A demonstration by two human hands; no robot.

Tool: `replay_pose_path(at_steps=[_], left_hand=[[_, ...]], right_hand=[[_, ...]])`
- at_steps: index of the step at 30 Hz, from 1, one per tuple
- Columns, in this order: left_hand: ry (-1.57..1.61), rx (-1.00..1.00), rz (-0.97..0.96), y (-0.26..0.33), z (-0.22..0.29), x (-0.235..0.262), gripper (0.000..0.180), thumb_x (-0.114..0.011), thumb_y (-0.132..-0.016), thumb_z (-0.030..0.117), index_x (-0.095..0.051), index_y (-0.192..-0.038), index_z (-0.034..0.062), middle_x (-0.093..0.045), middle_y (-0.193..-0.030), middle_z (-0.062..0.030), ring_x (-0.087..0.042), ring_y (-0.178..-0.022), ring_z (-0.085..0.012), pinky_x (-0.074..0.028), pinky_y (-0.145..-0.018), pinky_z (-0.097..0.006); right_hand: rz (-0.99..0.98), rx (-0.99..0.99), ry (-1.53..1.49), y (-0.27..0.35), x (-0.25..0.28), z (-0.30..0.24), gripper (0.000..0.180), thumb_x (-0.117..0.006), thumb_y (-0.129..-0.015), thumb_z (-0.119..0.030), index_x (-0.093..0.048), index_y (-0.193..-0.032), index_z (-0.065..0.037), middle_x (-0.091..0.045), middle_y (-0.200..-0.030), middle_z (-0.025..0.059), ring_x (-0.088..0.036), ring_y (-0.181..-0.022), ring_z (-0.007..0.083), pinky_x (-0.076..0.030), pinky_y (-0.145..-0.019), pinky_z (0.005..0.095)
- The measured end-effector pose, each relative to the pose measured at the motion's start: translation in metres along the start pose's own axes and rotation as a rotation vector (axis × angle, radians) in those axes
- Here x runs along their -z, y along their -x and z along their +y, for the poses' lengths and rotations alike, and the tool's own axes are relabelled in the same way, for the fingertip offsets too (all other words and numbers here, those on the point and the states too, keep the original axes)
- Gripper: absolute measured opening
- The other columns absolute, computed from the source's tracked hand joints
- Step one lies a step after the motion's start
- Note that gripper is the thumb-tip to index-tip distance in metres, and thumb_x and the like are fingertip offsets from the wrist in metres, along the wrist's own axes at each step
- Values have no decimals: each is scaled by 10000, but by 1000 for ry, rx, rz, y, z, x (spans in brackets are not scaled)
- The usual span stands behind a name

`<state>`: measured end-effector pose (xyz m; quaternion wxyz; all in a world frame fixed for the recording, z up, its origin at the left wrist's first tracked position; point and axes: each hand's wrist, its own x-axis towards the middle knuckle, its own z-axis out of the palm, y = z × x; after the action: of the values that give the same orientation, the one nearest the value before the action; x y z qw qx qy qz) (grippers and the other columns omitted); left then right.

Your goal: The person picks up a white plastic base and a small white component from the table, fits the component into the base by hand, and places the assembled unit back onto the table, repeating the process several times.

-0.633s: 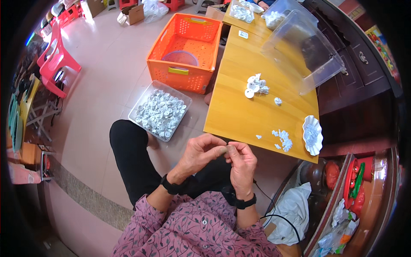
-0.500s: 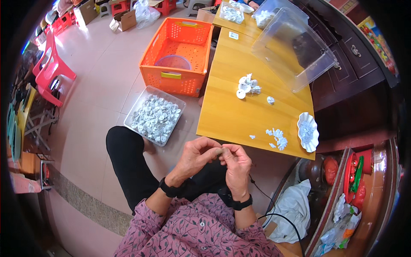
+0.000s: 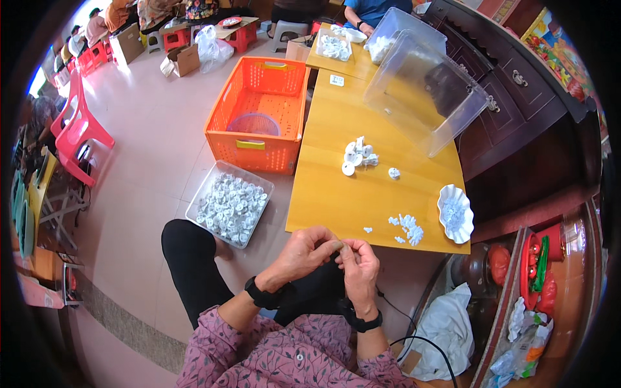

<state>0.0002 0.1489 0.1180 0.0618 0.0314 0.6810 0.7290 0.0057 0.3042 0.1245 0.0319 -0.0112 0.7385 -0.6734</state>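
My left hand point(image 3: 304, 256) and my right hand point(image 3: 358, 264) meet above my lap, just off the table's near edge. Thumb and fingers of both are pinched together at the tips; whatever lies between them is too small or hidden to make out. On the yellow table point(image 3: 317, 194) beyond, a small pile of white round plastic parts point(image 3: 358, 156) sits with a single white part point(image 3: 394, 173) beside it. Closer to me are scattered tiny pale-blue pieces point(image 3: 409, 227). More such pieces fill a white scalloped dish point(image 3: 447, 231) at the right edge.
Left of the table, a clear tub point(image 3: 194, 207) full of white parts stands on the floor before an orange crate point(image 3: 220, 143). A large transparent bin point(image 3: 446, 129) rests at the table's far right. Another person's hand point(image 3: 366, 30) shows at the far end. A pink chair point(image 3: 90, 132) stands left.
The view has tilted up, so the table and crate appear lower and more of the far room shows. My hands stay pinched together, with little shift in the fingers.
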Motion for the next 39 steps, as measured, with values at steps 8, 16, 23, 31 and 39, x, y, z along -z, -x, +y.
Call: replay_pose_path(at_steps=[8, 16, 23, 31, 39], left_hand=[[-488, -208, 83, -100, 13, 24, 413, -778, -803, 205, -616, -1103, -27, -630, -944, -120, -625, -788, -189, -527, -681, -299], [-1058, -180, -102, -201, 22, 40, 1120, -943, -515, 360, -384, -1448, 93, -383, -1425, -267, -395, -1266, -471, -404, -1018, -544], [-1116, -170, -153, -236, 2, 32, 1301, -951, -448, 479, -255, -1518, 227, -193, -1560, -219, -213, -1401, -487, -224, -1040, -727], [-1115, -340, -285, -236, -6, 12, 1058, -896, -549, 526, -416, -1437, 209, -387, -1454, -133, -283, -1385, -401, -226, -1079, -614], [-945, -581, -294, -183, -18, 18, 678, -831, -709, 324, -551, -1301, 148, -517, -1250, -122, -442, -1221, -337, -334, -1045, -458]], right_hand=[[75, 289, 469, -76, 47, -5, 66, -555, -930, -46, -514, -938, 6, -605, -898, 167, -647, -788, 280, -526, -650, 366], [150, 454, 797, -179, 92, 21, 74, -552, -857, -24, -533, -910, 24, -544, -1207, 243, -532, -1125, 408, -440, -987, 429], [139, 303, 893, -211, 87, 28, 157, -537, -861, -25, -602, -949, 89, -526, -1282, 251, -560, -1114, 420, -470, -949, 422], [12, 324, 844, -224, 82, 32, 152, -526, -845, 2, -614, -957, 55, -544, -1267, 211, -569, -1103, 397, -470, -945, 419], [-120, 409, 825, -170, 58, 21, 138, -504, -830, 52, -579, -942, 79, -544, -1196, 214, -551, -1101, 405, -461, -948, 433]])
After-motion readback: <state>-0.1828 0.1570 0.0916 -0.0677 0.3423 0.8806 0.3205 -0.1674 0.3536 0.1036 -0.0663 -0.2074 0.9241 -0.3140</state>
